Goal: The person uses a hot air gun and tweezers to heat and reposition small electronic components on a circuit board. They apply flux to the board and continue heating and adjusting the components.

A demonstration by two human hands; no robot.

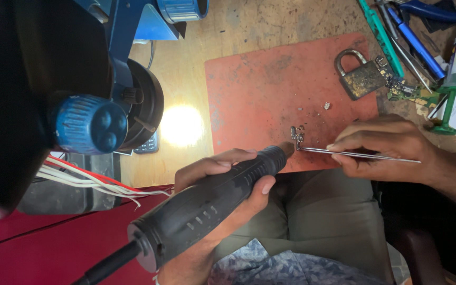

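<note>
Left hand (222,182) grips my black ribbed hot-air handpiece (207,203); right hand (386,145) pinches slim steel tweezers (354,154), both tips meeting at a small metal component (297,135) on the red mat (270,89).

Your mat (259,89) is mostly bare on its left and middle, so there's room there. At right the padlock (360,76) sits in the way, w/ tools (412,42) crowding the table (249,24) corner beyond. The microscope (54,95) blocks the left side.
</note>
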